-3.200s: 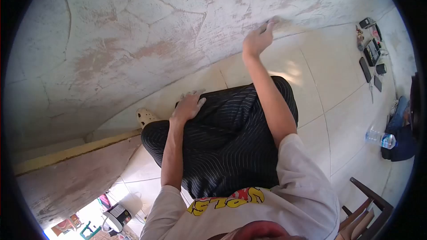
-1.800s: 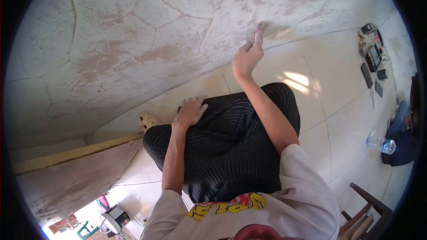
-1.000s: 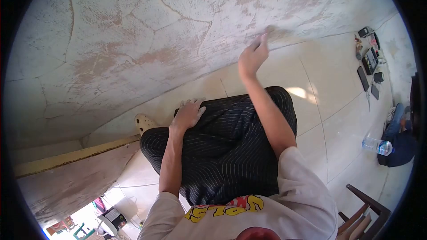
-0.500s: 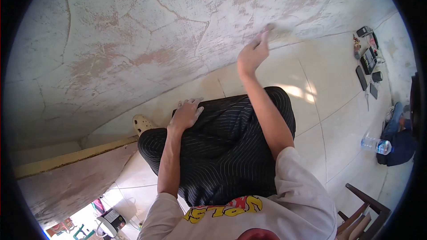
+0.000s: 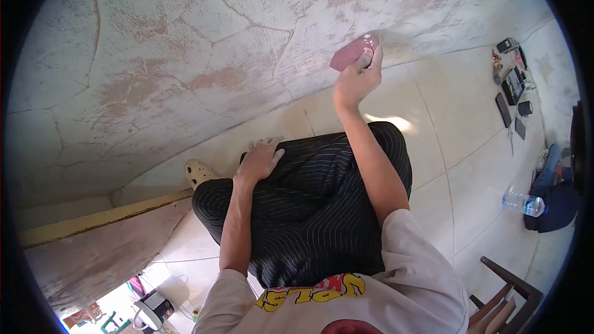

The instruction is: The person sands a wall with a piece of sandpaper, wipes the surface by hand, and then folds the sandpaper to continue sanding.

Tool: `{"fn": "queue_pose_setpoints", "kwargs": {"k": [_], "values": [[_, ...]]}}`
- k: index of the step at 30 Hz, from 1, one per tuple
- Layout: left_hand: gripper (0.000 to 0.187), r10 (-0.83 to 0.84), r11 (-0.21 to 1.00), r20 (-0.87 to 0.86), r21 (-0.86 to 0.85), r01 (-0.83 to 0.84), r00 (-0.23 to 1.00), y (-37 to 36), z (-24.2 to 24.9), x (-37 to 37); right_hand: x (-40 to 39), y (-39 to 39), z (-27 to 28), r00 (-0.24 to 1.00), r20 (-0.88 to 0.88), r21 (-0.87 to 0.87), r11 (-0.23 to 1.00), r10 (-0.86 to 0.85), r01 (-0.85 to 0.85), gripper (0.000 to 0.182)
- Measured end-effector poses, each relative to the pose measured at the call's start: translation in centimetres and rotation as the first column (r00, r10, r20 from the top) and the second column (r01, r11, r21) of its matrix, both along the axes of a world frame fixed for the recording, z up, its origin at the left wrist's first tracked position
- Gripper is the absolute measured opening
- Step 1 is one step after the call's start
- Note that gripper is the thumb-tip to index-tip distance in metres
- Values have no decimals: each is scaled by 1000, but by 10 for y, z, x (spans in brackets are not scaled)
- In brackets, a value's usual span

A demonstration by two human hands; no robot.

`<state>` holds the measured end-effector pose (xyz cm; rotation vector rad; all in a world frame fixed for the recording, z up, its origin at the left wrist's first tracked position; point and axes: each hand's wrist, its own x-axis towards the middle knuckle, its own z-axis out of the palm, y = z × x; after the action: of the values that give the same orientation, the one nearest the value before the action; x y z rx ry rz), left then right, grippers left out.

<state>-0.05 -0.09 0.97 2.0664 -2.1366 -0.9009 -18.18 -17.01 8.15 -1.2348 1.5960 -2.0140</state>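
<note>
In the head view my right hand (image 5: pixel 359 85) is closed on a reddish-brown piece of sandpaper (image 5: pixel 348 55) with white marks near one end. It holds the sandpaper against the low part of the patchy white wall (image 5: pixel 241 55), just above the floor line. The fingers on the wall side are partly hidden. My left hand (image 5: pixel 260 159) lies flat on my dark striped trousers (image 5: pixel 309 210), fingers spread and dusted pale, with nothing in it.
Cream floor tiles (image 5: pixel 427 198) run along the wall. Phones and small devices (image 5: pixel 513 86) lie at the right, near a plastic bottle (image 5: pixel 523 203) and dark cloth. A wooden chair (image 5: pixel 513 291) stands lower right. A wall edge (image 5: pixel 105 216) and a white bucket (image 5: pixel 153 309) are left.
My right hand has turned, bringing the sandpaper from a blur at the right of the fingers to the left, where its flat face shows. My left hand has stayed still.
</note>
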Motion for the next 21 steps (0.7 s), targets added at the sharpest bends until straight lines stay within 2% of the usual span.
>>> {"fn": "queue_pose_setpoints", "kwargs": {"k": [2, 6, 8, 12, 14, 15, 17, 19, 21], "values": [[45, -15, 1000, 20, 28, 14, 1000, 2, 2, 0, 0, 7, 6, 991, 117, 24, 997, 66, -69, 31], [46, -10, 997, 20, 77, 8, 1000, 0, 2, 0, -22, -11, -10, 983, 169, -81, 995, 68, -55, 30], [46, -8, 999, 17, 32, 8, 1000, 0, -1, 1, -39, -23, -11, 942, 333, -10, 999, 49, -49, 29], [44, -27, 1000, 30, -10, 28, 999, 0, -3, -1, -45, -37, -9, 935, 353, 81, 994, 35, -68, 30], [43, -37, 999, 22, -5, 37, 999, -1, -6, 0, -31, -45, -15, 916, 358, -159, 979, 179, -129, 25], [43, -40, 999, 19, -7, 40, 999, -1, -6, 0, -25, -44, -13, 917, 356, -160, 979, 177, -127, 25], [43, -40, 999, 4, 2, 40, 999, 0, -7, 3, -15, -39, -11, 850, 443, -69, 956, 286, -286, 37], [43, -25, 1000, 1, 10, 25, 1000, 1, -8, 3, -14, -40, -11, 856, 441, -65, 961, 271, -270, 40], [43, -5, 1000, 0, 21, 5, 1000, 3, -7, 5, -16, -38, -13, 905, 336, -44, 964, 261, -261, 38]]}}
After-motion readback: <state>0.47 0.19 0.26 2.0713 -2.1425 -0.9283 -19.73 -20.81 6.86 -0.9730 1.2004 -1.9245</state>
